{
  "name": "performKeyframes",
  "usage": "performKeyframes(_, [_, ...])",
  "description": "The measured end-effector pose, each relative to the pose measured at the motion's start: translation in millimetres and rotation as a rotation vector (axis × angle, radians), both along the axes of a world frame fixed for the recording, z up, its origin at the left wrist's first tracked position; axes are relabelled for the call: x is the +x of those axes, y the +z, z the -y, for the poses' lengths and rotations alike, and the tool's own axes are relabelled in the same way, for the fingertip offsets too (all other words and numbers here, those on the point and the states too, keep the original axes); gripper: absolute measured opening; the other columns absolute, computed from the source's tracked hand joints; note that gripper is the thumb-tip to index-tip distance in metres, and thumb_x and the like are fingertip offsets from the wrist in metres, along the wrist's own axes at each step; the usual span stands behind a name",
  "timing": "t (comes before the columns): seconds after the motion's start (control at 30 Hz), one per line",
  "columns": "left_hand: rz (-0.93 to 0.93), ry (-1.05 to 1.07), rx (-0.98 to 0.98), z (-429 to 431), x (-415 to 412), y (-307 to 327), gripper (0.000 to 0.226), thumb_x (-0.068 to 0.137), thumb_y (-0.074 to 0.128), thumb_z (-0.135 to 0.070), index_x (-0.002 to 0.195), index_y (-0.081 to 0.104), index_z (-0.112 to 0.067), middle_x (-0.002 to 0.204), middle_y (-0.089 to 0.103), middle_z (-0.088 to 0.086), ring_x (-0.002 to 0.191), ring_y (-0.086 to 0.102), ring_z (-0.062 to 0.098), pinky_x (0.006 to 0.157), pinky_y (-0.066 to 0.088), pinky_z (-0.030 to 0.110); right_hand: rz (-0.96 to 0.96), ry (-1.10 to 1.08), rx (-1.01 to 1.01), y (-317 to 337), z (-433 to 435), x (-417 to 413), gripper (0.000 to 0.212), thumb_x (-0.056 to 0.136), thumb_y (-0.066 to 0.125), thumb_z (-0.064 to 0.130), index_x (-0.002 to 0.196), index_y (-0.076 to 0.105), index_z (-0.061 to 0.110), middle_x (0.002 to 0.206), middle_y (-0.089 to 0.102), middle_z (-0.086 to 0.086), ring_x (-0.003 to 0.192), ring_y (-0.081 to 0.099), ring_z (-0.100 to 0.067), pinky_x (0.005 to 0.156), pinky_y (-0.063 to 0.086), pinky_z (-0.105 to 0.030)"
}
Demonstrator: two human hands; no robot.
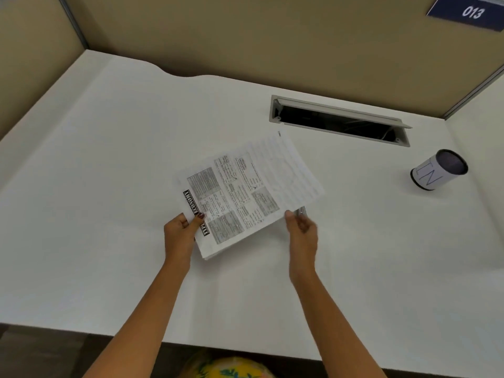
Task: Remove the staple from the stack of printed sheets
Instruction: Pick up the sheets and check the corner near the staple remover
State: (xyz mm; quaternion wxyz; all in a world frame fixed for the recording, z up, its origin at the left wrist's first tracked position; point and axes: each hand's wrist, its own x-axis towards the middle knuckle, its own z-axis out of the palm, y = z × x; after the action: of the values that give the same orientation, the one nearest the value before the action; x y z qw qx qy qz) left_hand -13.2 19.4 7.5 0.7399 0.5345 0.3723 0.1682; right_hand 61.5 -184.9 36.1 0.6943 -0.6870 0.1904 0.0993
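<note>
A stack of printed sheets (245,195) with grey text boxes and a black headline strip lies tilted over the middle of the white desk (109,186). My left hand (181,230) pinches its near left edge, thumb on top by the headline. My right hand (301,227) is at the sheets' near right edge, blurred, with a small shiny metal tool (300,212) showing at its fingertips. Whether that hand also touches the paper I cannot tell. The staple itself is too small to make out.
A white-wrapped cylindrical cup (439,170) marked with letters stands at the right. An open cable hatch (341,120) is set into the desk behind the sheets. Beige partition walls enclose the desk, with a blue "013" sign (471,12) at upper right.
</note>
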Motion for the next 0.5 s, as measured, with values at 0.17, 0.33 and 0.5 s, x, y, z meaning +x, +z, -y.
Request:
performKeyframes(0.17, [0.058, 0.015, -0.109, 27.0, 2.1, 0.3, 0.017, 0.085, 0.066, -0.006, 0.096, 0.071, -0.019, 0.092, 0.075, -0.004, 0.083, 0.072, 0.011, 0.065, 0.057, 0.024, -0.062, 0.260, 0.234, -3.9, -24.2, -23.1, 0.042, 0.094, 0.061, 0.013, 0.134, 0.048, 0.012, 0.123, 0.066, -0.007, 0.113, 0.065, -0.019, 0.099, 0.052, -0.038])
performKeyframes(0.33, [0.080, -0.020, -0.205, 37.4, 3.8, 1.4, 0.019, 0.087, 0.063, -0.005, 0.100, 0.070, -0.016, 0.092, 0.077, -0.004, 0.085, 0.072, 0.013, 0.063, 0.058, 0.026, -0.021, 0.261, 0.079, -7.3, -30.6, -17.1, 0.056, 0.095, 0.055, 0.004, 0.143, 0.037, 0.025, 0.128, 0.061, -0.002, 0.117, 0.060, -0.019, 0.101, 0.051, -0.043])
performKeyframes(0.5, [0.065, -0.161, -0.289, 32.1, 0.7, -2.8, 0.028, 0.086, 0.065, -0.008, 0.112, 0.065, -0.016, 0.104, 0.074, 0.001, 0.093, 0.071, 0.017, 0.068, 0.059, 0.029, 0.024, 0.378, 0.049, -2.7, -22.6, -6.0, 0.050, 0.094, 0.056, 0.001, 0.139, 0.041, 0.018, 0.125, 0.063, -0.005, 0.111, 0.063, -0.019, 0.092, 0.056, -0.035])
